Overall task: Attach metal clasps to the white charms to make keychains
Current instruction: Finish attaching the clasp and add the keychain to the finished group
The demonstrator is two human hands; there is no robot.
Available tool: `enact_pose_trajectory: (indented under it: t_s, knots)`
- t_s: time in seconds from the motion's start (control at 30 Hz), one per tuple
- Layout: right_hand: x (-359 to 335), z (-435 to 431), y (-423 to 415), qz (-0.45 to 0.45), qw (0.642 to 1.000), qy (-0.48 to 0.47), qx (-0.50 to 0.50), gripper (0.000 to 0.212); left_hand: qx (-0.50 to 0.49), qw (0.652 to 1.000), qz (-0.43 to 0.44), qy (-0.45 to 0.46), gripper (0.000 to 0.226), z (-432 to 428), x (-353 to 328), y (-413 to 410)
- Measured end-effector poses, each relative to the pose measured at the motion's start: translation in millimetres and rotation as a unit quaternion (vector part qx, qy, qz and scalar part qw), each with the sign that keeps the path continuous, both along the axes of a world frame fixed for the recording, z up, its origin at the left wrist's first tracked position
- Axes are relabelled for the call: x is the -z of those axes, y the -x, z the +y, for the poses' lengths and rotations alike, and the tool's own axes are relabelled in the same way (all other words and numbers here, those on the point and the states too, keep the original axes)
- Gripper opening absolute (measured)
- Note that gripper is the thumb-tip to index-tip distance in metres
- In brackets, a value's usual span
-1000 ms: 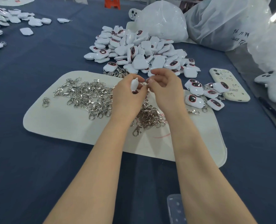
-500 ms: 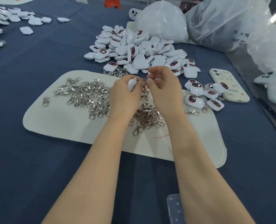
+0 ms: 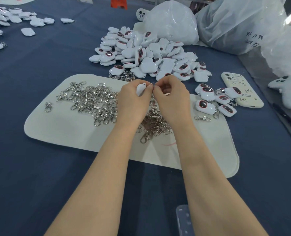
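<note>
Left hand (image 3: 132, 101) grips one white charm (image 3: 140, 89), fingers curled round it, the charm's edge showing above the thumb. Right hand (image 3: 173, 97) meets it fingertip to fingertip and pinches a small metal clasp (image 3: 152, 85) at the charm's top; most of the clasp is hidden. Both hands are held over a white mat (image 3: 69, 133). Loose clasps (image 3: 90, 99) are heaped on the mat left of and beneath the hands. A pile of charms (image 3: 146, 53) lies just beyond the hands. Finished keychains (image 3: 213, 101) sit right of the right hand, beside a phone (image 3: 242, 92).
</note>
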State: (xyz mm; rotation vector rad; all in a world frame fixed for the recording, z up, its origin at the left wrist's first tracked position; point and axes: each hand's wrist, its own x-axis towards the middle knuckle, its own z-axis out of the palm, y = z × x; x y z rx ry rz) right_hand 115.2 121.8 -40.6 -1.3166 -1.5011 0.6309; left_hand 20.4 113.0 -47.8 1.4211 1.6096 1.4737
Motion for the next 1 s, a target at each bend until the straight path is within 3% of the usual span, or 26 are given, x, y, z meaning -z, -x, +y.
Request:
enact_pose_trajectory:
  t_s: [0.37, 0.67, 1.0]
  knots:
    - [-1.1, 2.9, -4.1, 0.042, 0.998, 0.053, -0.006, 0.016, 0.015, 1.0, 0.012, -0.003, 0.006, -1.8, -0.2, 0.4]
    - [-0.5, 2.8, -4.1, 0.019, 0.999, 0.05, -0.005, 0.01, -0.001, 0.998, 0.059, -0.019, 0.006, -0.4, 3.3, 1.8]
    - [-0.4, 3.1, -2.3, 0.032, 0.999, 0.027, -0.021, 0.012, -0.001, 0.999, 0.049, -0.01, 0.007, -0.3, 1.6, 3.7]
